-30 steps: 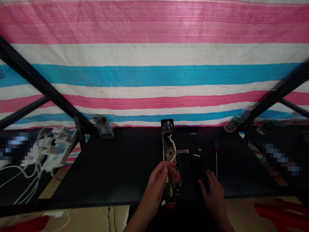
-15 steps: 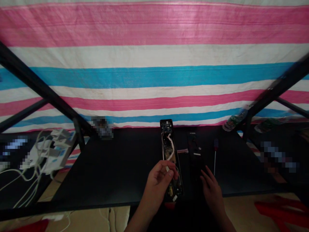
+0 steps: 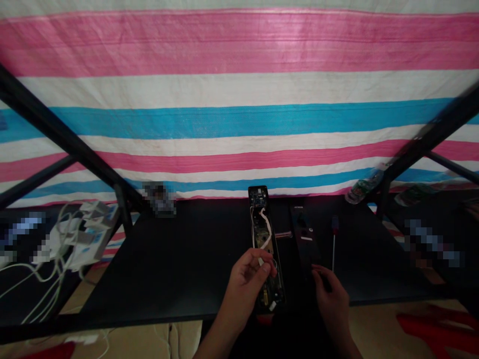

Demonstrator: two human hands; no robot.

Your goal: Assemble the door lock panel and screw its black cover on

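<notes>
A long, narrow black device housing (image 3: pixel 276 249) lies open in front of me, showing a circuit board (image 3: pixel 258 195) at its far end and a white cable (image 3: pixel 268 224) along its inside. Over its near half, my left hand (image 3: pixel 251 273) is closed in a pinch on the white cable. A loose white connector (image 3: pixel 273 305) shows at the near end. To the right lies a long black cover (image 3: pixel 304 229), with a flat ribbon of wires (image 3: pixel 283 234) between it and the housing. My right hand (image 3: pixel 332 289) has thumb and fingers closed on the cover's near right edge.
A screwdriver (image 3: pixel 334 234) lies right of the cover, and a plastic bottle (image 3: pixel 364 185) leans at the back right. White boxes and cables (image 3: pixel 88 239) sit on the left. Black metal frame bars (image 3: pixel 90 162) rise at both sides before a striped sheet (image 3: pixel 239 119).
My right hand has gone from spread fingers to a pinch at the cover's near edge, and the cover has tilted slightly. My left hand stays nearly still on the cable.
</notes>
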